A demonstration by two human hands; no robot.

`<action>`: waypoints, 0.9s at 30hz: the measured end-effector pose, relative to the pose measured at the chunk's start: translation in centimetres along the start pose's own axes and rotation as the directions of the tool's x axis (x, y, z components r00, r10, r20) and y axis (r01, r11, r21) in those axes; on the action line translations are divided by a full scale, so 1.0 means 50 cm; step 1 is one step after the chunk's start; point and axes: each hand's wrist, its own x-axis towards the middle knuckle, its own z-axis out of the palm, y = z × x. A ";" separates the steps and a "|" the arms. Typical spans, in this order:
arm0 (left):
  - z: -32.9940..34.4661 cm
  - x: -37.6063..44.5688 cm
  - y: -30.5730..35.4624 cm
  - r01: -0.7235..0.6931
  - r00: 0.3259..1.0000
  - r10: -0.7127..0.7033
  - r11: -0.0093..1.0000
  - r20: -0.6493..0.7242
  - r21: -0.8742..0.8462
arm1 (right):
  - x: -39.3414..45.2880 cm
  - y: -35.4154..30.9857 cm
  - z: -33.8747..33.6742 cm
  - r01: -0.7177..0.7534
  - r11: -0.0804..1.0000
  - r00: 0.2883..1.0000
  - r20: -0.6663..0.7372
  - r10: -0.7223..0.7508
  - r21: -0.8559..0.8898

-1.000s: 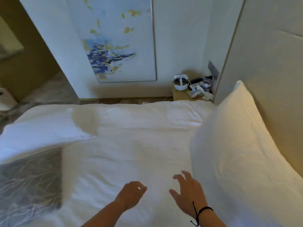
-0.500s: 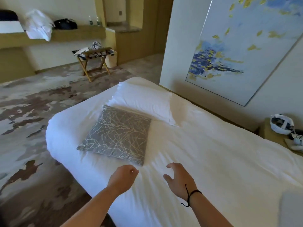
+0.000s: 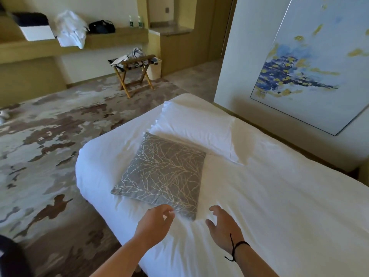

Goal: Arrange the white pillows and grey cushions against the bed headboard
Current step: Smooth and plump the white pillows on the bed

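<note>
Grey cushion (image 3: 165, 172) and white pillow (image 3: 196, 128) lying flat at the bed (image 3: 279, 196) foot, headboard out of view, neither yet placed; left hand (image 3: 154, 223) and right hand (image 3: 223, 226) empty, fingers spread, near the cushion's corner.

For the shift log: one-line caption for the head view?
Both hands, left and right, reach empty toward the grey cushion lying beside a white pillow on the bed.

White-sheeted bed (image 3: 269, 196) carries a grey cushion (image 3: 165, 172) lying flat near its foot corner, a white pillow (image 3: 197, 128) touching the cushion's far edge.
</note>
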 end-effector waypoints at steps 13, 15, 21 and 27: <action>-0.086 0.263 0.006 0.038 0.997 -0.029 0.991 -0.071 0.128 | 0.257 -0.027 -0.025 0.005 0.987 0.999 -0.039 0.001 0.160; -0.096 0.302 -0.006 0.052 0.998 -0.048 0.993 -0.038 0.110 | 0.304 -0.050 -0.026 0.013 0.986 0.999 -0.054 -0.004 0.167; -0.174 0.497 -0.073 0.067 0.998 -0.067 0.997 -0.016 0.032 | 0.468 -0.164 0.025 -0.009 0.985 1.000 -0.013 0.011 0.171; -0.303 0.802 -0.162 0.112 0.994 -0.112 0.994 -0.008 0.006 | 0.671 -0.325 0.075 -0.068 0.991 0.997 -0.019 0.071 0.113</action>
